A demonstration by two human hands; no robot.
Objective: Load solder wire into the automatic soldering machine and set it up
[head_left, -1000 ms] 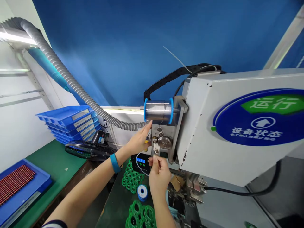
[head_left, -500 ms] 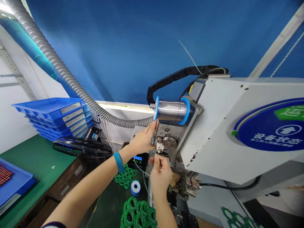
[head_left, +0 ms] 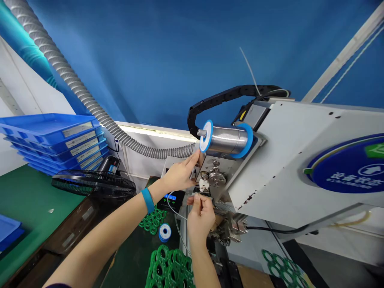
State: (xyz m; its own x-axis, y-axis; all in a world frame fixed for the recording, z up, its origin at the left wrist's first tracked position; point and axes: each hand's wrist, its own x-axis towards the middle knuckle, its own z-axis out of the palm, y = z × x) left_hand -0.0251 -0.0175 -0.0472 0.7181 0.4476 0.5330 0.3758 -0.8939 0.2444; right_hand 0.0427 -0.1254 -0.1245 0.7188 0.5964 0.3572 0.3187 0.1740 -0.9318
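My left hand (head_left: 180,174) reaches to the left edge of a metal wire feeder (head_left: 216,178) with small gears. Its fingers are stretched out, the index fingertip just below the spool; some fingertips are hidden behind the feeder. On top of the feeder sits a spool of solder wire (head_left: 229,139) with blue-rimmed ends. My right hand (head_left: 201,214) is closed in a pinch right under a white block (head_left: 204,185) at the feeder's bottom. What lies between those fingertips is too small to make out. A thin grey tube (head_left: 177,213) loops beside this hand and passes behind it.
The white machine housing (head_left: 279,160) fills the right. Left are stacked blue trays (head_left: 60,132), a black fan (head_left: 96,182) and a grey ribbed hose (head_left: 75,84). Below lie green ring-shaped boards (head_left: 171,266), a small spool (head_left: 165,232) and a controller with a lit display (head_left: 171,198).
The view has shifted a little, so the trays and fan appear farther left. Both hands keep their places at the feeder, the right one still pinched under the white block.
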